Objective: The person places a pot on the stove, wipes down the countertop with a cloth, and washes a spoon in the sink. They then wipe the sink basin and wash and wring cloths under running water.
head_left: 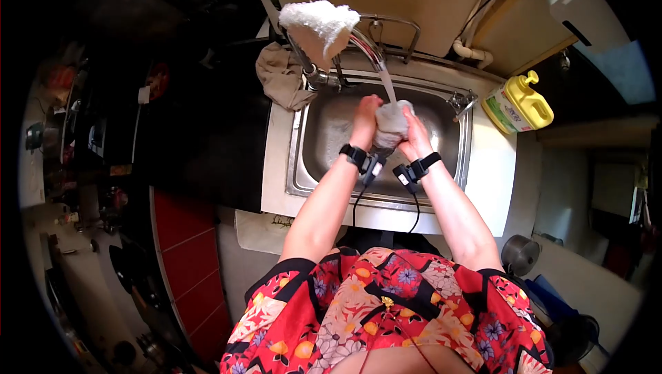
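Water runs from the curved metal faucet onto a wet, bunched whitish cloth above the sink basin. My left hand is closed at the cloth's left side, its fingers curled and partly hidden. On the other side, my right hand grips the cloth, thumb along its edge. Black straps with small devices and cables are around both wrists.
A white fluffy cloth hangs over the faucet's top, and a beige rag lies at the sink's back left. On the right stand a small tap and a yellow pump bottle. A metal pot sits lower right.
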Tool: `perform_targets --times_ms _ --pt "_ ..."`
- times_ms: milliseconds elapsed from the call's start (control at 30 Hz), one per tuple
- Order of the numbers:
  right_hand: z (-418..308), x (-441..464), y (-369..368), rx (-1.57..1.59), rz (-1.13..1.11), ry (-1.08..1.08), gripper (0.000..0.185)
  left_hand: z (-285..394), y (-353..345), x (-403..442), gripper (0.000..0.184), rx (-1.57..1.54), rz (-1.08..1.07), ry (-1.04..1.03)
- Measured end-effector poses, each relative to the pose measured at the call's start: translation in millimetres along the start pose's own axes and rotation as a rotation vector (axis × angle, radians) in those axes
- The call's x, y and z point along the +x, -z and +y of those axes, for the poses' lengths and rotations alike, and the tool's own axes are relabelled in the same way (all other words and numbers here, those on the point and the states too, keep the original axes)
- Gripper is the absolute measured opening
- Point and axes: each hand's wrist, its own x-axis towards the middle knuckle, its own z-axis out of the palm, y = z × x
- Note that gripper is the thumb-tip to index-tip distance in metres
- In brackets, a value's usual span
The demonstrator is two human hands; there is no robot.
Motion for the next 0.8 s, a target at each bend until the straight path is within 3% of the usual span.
perform_targets --times_ms 33,67,133,200,267,333,400,467,533,600,733,800 --pt "-4 5 3 -0.006 0.024 0.021 0.039 4 -4 -8 0.029 0.156 -0.043 -0.113" --pt "-9 7 4 -0.009 0.052 0.04 0.039 8 -11 -20 0.034 0.506 0.046 -0.322" --pt "-19 17 14 0.071 -0.037 -0.04 0.035 4 -24 -37 0.042 0.533 0.033 -0.573" --pt "-19 22 23 0.075 -0.162 -0.171 0.035 20 -29 -50 0.05 0.699 -0.079 -0.568" --pt "-7 15 13 -0.106 -0.022 0.028 0.033 33 -26 -48 0.043 0.766 -0.043 -0.621" --pt "4 20 11 -0.171 -0.003 0.055 0.029 37 -23 -39 0.033 0.712 -0.054 -0.313" --pt "8 13 -1 -0.218 -0.013 0.07 0.024 26 -20 -28 0.032 0.703 0.058 -0.335" --pt "11 11 -5 -0.365 0.087 0.13 0.026 22 -9 -14 0.038 0.452 0.104 -0.026" --pt "5 10 -4 -0.342 -0.024 0.106 0.027 21 1 -8 0.042 0.474 0.078 0.005" --pt "-3 12 0 -0.333 -0.085 0.108 0.029 28 9 -3 0.045 -0.082 -0.126 0.284" --pt "-4 11 16 -0.359 0.033 0.124 0.03 31 31 12 0.05 -0.129 -0.144 0.062" --pt "-2 6 25 -0.36 0.008 0.12 0.031 68 33 6 0.055 -0.386 0.003 0.152"
